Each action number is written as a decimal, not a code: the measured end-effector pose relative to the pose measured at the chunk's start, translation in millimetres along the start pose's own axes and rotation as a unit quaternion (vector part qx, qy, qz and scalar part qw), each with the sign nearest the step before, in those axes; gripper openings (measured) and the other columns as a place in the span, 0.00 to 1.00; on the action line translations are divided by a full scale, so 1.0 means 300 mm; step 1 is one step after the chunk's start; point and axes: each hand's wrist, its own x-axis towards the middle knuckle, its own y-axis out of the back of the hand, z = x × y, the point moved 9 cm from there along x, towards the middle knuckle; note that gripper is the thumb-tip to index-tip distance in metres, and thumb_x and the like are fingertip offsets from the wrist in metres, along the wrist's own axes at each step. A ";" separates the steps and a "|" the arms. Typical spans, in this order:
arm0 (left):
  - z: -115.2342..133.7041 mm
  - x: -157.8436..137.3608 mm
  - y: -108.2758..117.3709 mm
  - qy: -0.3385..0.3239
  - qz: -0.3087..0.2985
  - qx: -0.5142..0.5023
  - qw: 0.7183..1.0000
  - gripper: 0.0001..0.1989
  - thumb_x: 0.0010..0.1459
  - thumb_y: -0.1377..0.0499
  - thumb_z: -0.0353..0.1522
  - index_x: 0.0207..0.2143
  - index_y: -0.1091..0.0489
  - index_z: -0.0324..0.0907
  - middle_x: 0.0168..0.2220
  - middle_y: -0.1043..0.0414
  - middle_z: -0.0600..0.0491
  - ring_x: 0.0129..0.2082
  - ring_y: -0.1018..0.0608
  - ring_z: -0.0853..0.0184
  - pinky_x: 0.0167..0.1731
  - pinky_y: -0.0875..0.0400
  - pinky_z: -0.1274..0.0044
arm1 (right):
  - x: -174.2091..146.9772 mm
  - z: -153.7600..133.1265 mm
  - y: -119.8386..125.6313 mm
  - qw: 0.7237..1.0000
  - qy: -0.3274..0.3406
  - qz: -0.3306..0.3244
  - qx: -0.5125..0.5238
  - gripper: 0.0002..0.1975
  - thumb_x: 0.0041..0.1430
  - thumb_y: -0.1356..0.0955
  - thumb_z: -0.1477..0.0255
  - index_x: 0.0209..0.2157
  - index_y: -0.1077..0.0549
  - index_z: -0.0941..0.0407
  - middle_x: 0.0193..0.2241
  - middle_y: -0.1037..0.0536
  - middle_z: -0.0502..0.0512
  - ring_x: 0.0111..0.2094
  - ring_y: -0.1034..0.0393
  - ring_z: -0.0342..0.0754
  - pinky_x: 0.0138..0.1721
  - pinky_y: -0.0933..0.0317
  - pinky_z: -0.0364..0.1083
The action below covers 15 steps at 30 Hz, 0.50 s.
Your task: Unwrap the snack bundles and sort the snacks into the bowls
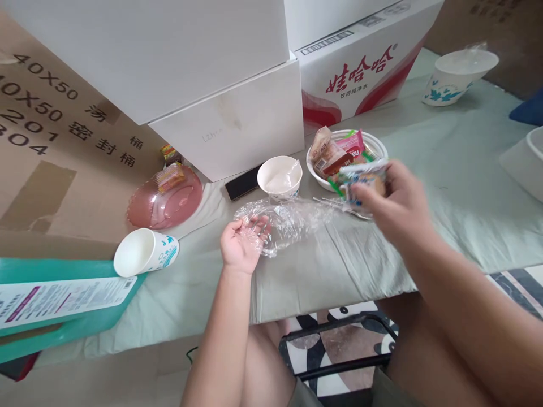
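My left hand (244, 243) is palm up, its half-curled fingers holding a crinkled clear plastic bag (292, 223). The plastic stretches across to the right, below a paper cup (278, 178). My right hand (401, 195) grips a small wrapped snack packet (365, 181) between thumb and fingers, slightly blurred. Just behind that packet is a white bowl (384, 150) heaped with wrapped snacks (335, 155). The packet hides the bowl's front right part. Inside the cup some clear plastic (291, 172) shows.
A black phone (242, 183) lies left of the cup. Further left are a pink clear dish (186, 209) with snacks and a tipped paper cup (136, 254). White boxes (237, 118) and a printed carton (356, 79) stand behind. Another cup (456, 79) is at the back right.
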 end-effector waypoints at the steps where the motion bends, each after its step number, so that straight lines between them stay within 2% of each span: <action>1: -0.004 0.002 -0.009 0.003 -0.011 -0.001 1.000 0.09 0.47 0.42 0.30 0.19 0.41 0.41 0.27 0.27 0.53 0.32 0.18 0.62 0.37 0.20 0.68 | 0.042 -0.018 0.038 0.999 -0.007 0.036 0.005 0.10 0.53 0.28 0.66 0.38 0.29 0.50 0.35 0.23 0.53 0.36 0.28 0.53 0.38 0.32 0.54; 3: -0.009 0.007 -0.024 0.008 -0.030 -0.003 1.000 0.10 0.48 0.42 0.30 0.19 0.41 0.41 0.27 0.27 0.53 0.33 0.19 0.62 0.38 0.21 0.68 | 0.136 -0.062 0.093 0.996 0.004 0.093 0.008 0.09 0.53 0.29 0.66 0.35 0.32 0.47 0.36 0.23 0.52 0.36 0.28 0.53 0.39 0.31 0.56; 6: -0.011 0.014 -0.031 0.016 -0.041 -0.009 0.999 0.11 0.48 0.44 0.30 0.17 0.43 0.40 0.27 0.29 0.53 0.31 0.20 0.64 0.36 0.21 0.70 | 0.284 -0.102 0.097 0.993 0.028 0.089 -0.076 0.13 0.54 0.29 0.64 0.41 0.33 0.40 0.46 0.24 0.50 0.45 0.28 0.55 0.50 0.31 0.59; 8: -0.009 0.018 -0.030 0.018 -0.044 -0.016 0.999 0.12 0.48 0.45 0.30 0.16 0.45 0.41 0.26 0.31 0.53 0.28 0.23 0.66 0.33 0.23 0.72 | 0.366 -0.055 0.043 0.986 -0.013 0.008 -0.164 0.19 0.51 0.28 0.62 0.46 0.32 0.37 0.48 0.25 0.51 0.48 0.28 0.58 0.53 0.32 0.63; 10: -0.004 0.021 -0.030 0.018 -0.047 -0.022 0.999 0.12 0.47 0.45 0.29 0.16 0.46 0.41 0.25 0.34 0.53 0.26 0.26 0.68 0.30 0.25 0.74 | 0.412 0.026 -0.018 0.957 -0.059 -0.093 -0.267 0.24 0.47 0.27 0.57 0.48 0.29 0.40 0.52 0.26 0.54 0.55 0.31 0.63 0.58 0.38 0.68; 11: -0.002 0.022 -0.030 0.018 -0.049 -0.024 0.998 0.12 0.47 0.45 0.29 0.16 0.46 0.41 0.24 0.35 0.54 0.25 0.27 0.69 0.29 0.26 0.74 | 0.427 0.056 -0.035 0.944 -0.063 -0.119 -0.300 0.26 0.47 0.27 0.56 0.50 0.29 0.42 0.56 0.28 0.55 0.60 0.35 0.65 0.62 0.42 0.69; 13: 0.000 0.023 -0.032 0.017 -0.053 -0.028 0.998 0.13 0.47 0.45 0.29 0.16 0.47 0.41 0.24 0.37 0.54 0.24 0.29 0.69 0.28 0.27 0.75 | 0.447 0.083 -0.057 0.941 -0.036 -0.142 -0.307 0.25 0.51 0.30 0.54 0.51 0.28 0.43 0.61 0.31 0.56 0.66 0.43 0.65 0.66 0.50 0.68; 15: -0.001 0.023 -0.034 0.018 -0.057 -0.030 0.998 0.13 0.47 0.45 0.29 0.16 0.48 0.41 0.24 0.39 0.54 0.24 0.30 0.70 0.27 0.28 0.75 | 0.459 0.074 -0.057 0.958 0.003 -0.136 -0.251 0.17 0.59 0.35 0.55 0.48 0.28 0.41 0.59 0.28 0.53 0.66 0.42 0.62 0.67 0.50 0.66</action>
